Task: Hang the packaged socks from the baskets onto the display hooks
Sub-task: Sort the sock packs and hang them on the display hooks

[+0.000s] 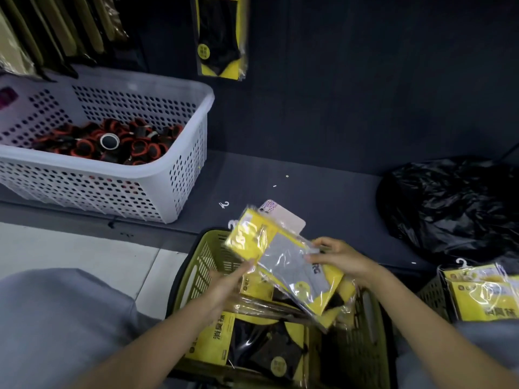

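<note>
Right hand pinches the right edge of a sock pack between thumb and fingers. The left hand lies palm-up at the pack's lower left edge, with its fingers reaching under the yellow card; whether they curl round it cannot be told. The sock pack, a clear sleeve with a yellow backing and a grey sock, is held tilted between the two hands, its white hanger end pointing up and away from the person.

Directly below the hands is an olive-green basket with further yellow-and-black sock packs lying flat in it. A pale card shows just behind the held pack. A second basket with more packs stands at the right edge.

On the dark shelf beyond are a small loose white hook, a black plastic bag to the right, and a white perforated basket with red-and-black items to the left. One pack hangs on the back panel above.
</note>
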